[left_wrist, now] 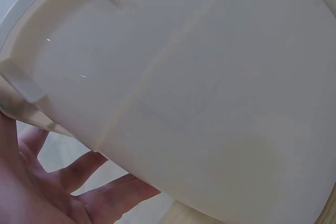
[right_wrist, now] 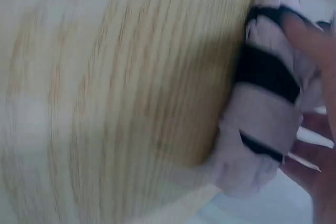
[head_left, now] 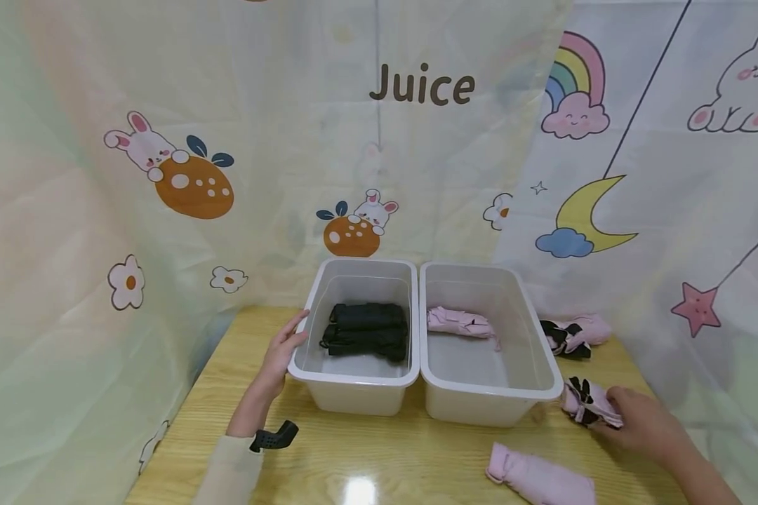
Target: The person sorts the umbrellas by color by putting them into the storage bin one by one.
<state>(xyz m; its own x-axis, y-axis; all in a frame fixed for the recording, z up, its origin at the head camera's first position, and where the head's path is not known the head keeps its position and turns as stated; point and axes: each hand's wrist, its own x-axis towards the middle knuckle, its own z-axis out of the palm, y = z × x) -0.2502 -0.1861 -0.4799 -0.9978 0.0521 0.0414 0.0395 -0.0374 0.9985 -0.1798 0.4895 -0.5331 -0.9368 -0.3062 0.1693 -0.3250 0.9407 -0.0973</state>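
Pink folded umbrella with black strap (head_left: 586, 402) lying near the desk's (head_left: 379, 449) right edge, just beside the right bin's (head_left: 488, 393) front right corner. Held at its near end by the right grip (head_left: 641, 421), fingers (right_wrist: 315, 40) curled around the bundle. Left grip (head_left: 282, 348) flat against the left bin's (head_left: 354, 393) outer left wall, fingers (left_wrist: 100, 192) straight, holding nothing. Black umbrellas (head_left: 366, 330) inside the left bin, one pink umbrella (head_left: 461, 322) inside the right. Another pink umbrella (head_left: 540, 480) at the desk's front edge, one more (head_left: 575, 335) toward the back right corner.

Glossy wood-grain table (head_left: 379, 456), smooth translucent plastic bins (head_left: 354, 382), soft pink cloth bundle (head_left: 584, 403), printed fabric backdrop (head_left: 69, 210)
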